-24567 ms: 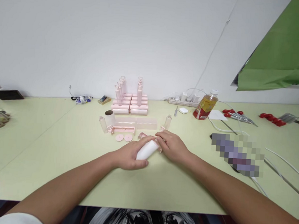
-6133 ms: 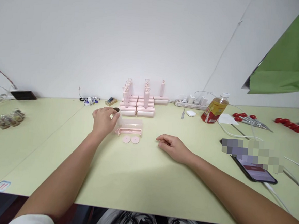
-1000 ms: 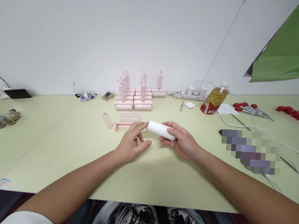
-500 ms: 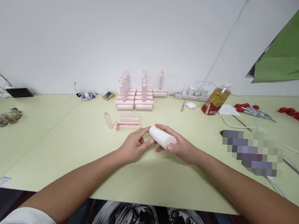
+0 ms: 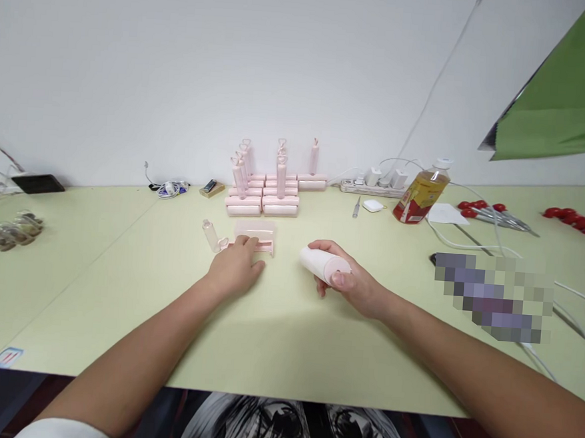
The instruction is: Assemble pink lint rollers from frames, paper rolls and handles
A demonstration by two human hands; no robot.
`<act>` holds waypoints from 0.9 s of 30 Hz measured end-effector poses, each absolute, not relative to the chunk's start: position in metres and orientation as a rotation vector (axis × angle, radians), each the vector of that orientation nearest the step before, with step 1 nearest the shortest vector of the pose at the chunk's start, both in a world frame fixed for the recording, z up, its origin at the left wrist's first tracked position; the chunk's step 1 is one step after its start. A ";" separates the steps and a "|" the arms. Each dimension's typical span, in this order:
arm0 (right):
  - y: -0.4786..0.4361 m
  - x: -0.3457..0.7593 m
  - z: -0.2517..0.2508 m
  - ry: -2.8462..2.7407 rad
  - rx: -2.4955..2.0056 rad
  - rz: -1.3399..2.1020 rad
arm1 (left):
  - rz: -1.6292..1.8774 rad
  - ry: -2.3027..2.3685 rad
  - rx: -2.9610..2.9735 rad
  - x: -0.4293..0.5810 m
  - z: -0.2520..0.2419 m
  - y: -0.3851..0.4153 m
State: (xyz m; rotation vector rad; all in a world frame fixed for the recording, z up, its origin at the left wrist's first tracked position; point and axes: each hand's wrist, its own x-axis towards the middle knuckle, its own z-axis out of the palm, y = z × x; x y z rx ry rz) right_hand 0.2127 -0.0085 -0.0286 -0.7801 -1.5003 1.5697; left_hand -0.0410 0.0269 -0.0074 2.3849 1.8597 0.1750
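Observation:
My right hand (image 5: 355, 283) is closed around a white lint roller refill (image 5: 319, 262) with a pale pink end and holds it above the table, tilted. On the left, my left hand (image 5: 236, 265) reaches over the pink lint roller frame (image 5: 265, 247), its thumb apart from the fingers. The fingertips cover part of that frame; whether they grip it does not show. Behind the frame lies a clear pinkish cover (image 5: 256, 229). A translucent handle tube (image 5: 210, 234) leans at the frame's left end.
Several pink lint rollers (image 5: 279, 210) stand in rows near the wall, handles up. To their right are a power strip (image 5: 355, 187), a juice bottle (image 5: 421, 196) and red-handled tools (image 5: 493, 216). A small knife-like tool (image 5: 356, 207) and cables lie nearby.
My left hand has let go of the refill and moved left and away from me to the pink frame. My right hand keeps the refill, shifted slightly right.

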 end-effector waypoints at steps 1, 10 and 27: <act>-0.009 0.212 -0.029 -1.496 -0.783 1.573 | 0.152 1.870 2.406 -0.042 -0.006 0.027; -0.008 0.204 -0.021 -0.982 -0.678 1.736 | 0.007 1.653 2.329 -0.050 0.003 0.019; -0.017 0.189 -0.013 -0.761 -0.782 2.200 | 0.698 0.892 1.208 -0.016 0.002 0.001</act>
